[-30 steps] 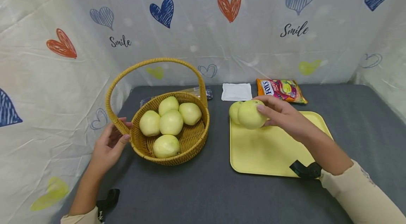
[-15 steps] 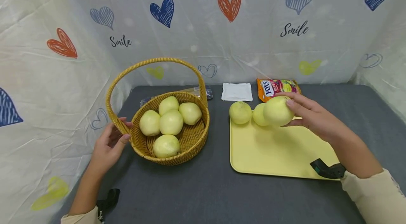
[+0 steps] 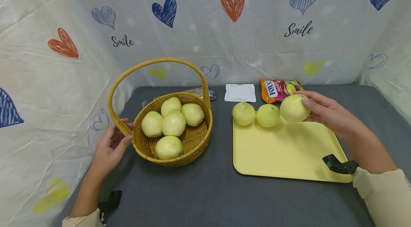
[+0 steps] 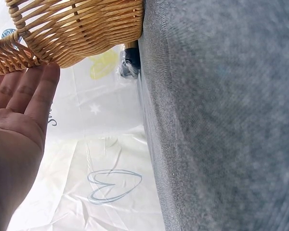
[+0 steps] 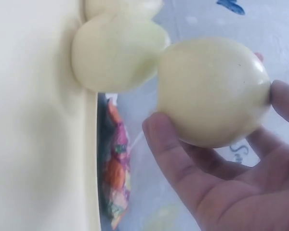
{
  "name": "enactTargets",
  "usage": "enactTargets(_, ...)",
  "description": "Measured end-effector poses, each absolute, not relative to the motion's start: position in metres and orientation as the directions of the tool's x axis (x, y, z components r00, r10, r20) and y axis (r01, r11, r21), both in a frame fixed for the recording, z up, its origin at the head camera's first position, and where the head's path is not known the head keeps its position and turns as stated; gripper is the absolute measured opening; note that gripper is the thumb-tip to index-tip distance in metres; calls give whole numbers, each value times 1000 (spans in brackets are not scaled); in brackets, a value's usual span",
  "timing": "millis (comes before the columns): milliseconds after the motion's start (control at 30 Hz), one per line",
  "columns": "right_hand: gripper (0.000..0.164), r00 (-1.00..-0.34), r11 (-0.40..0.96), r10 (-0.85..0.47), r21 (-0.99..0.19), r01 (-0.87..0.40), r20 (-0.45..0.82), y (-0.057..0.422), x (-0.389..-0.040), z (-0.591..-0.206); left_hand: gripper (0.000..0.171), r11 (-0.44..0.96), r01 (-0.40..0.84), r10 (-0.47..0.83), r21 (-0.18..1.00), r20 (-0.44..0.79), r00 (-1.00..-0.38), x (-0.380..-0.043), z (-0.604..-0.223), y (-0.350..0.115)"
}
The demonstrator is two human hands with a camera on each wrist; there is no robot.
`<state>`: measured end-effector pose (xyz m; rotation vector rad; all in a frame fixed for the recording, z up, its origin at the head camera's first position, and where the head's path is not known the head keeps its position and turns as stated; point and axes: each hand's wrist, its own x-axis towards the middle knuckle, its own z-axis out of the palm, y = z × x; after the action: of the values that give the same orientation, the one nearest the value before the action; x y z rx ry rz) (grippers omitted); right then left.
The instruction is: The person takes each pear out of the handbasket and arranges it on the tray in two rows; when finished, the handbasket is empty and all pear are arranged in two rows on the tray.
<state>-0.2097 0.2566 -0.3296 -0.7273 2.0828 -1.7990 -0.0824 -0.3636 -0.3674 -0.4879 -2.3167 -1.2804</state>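
Note:
My left hand (image 3: 110, 147) holds the wicker basket (image 3: 191, 146) at the left foot of its arched handle, thumb in front and fingers behind. In the left wrist view, the fingertips (image 4: 50, 72) lie against the weave. Several pale yellow-green apples (image 3: 173, 123) sit inside the basket. Over the far right part of the yellow tray (image 3: 282, 155), my right hand (image 3: 330, 111) grips another apple (image 3: 294, 108) between thumb and fingers. To its left, two apples (image 3: 268, 115) stand along the tray's far edge. In the right wrist view, the held apple (image 5: 212, 91) overlaps the nearer one.
Behind the tray lies an orange and pink Fox's candy bag (image 3: 280, 90), beside a flat white packet (image 3: 240, 93). A clear plastic-wrapped item (image 3: 197, 92) is partly hidden behind the basket. A white curtain (image 3: 199, 34) printed with hearts encloses the grey table (image 3: 205, 195).
My right hand has carried its apple rightward along the tray's far edge and lower, uncovering the two standing apples. The left hand and basket have stayed put.

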Motion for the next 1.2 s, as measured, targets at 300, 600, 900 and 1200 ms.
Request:
enactTargets(300,53,-889,398,-444,-913,-83,-113,264,-218,-345,56,494,523,97,694,554,-827,-82,-367,-362)
enactTargets(600,60,-883,447,-428,-894,-22,-192,257,-223,-356,57,508,506,90,697,541,-836,-82,-366,-362)
enactTargets(900,62,-891,428,-417,-904,-16,-182,252,-221,-358,57,519,485,83,704,523,-848,-81,-364,-362)
enactTargets(1200,65,-933,480,-320,-877,-11,-163,248,-221,-362,57,517,490,83,702,529,-845,-81,-364,-362)
